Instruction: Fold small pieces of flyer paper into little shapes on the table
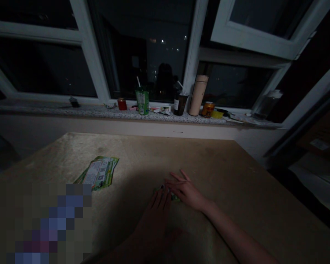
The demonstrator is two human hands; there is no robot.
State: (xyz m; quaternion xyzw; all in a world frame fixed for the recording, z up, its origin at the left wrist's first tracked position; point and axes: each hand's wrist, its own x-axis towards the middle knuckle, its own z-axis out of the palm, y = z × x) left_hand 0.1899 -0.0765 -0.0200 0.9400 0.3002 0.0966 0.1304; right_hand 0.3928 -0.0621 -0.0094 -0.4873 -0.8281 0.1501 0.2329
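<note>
- Green packet (176, 198): on desk (209, 157), under both hands, mostly covered; contents can't be made out.
- Left grip (156, 208): palm down over it, fingers straight, not curled round anything.
- Right grip (190, 192): fingers spread apart, just beside/over its edge, nothing clamped.
- Handling, my guess: light, floppy film, slick, creases easily; not fragile.
- Hold: pinch an edge or corner; flat palms only pin it.
- Similar green packs (106, 174) lie well apart, far left.
</note>
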